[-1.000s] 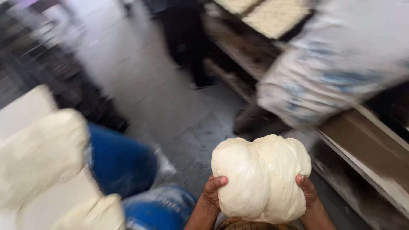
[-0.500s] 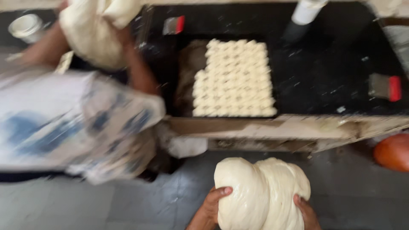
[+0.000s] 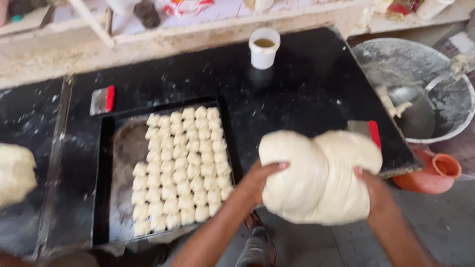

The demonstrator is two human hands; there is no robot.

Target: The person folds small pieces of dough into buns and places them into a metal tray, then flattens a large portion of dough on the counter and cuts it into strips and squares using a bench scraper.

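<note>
I hold a big, pale lump of dough (image 3: 319, 175) between both hands, just over the front right edge of a black worktop (image 3: 297, 94). My left hand (image 3: 260, 180) grips its left side and my right hand (image 3: 373, 190) grips its right side. To the left lies a black baking tray (image 3: 121, 153) with several rows of small dough pieces (image 3: 183, 168). A red-handled scraper (image 3: 368, 132) lies on the worktop right behind the dough lump.
A second scraper (image 3: 103, 100) lies at the tray's far left corner. A white cup of yellowish liquid (image 3: 263, 47) stands at the back. A large floury metal bowl (image 3: 420, 84) and an orange clay jug (image 3: 435, 170) sit to the right. Another dough mass (image 3: 15, 173) shows at the left edge.
My view has swung from the floor to the worktop, and the dough lump has come up over its front right edge. The person beside me is gone from view.
</note>
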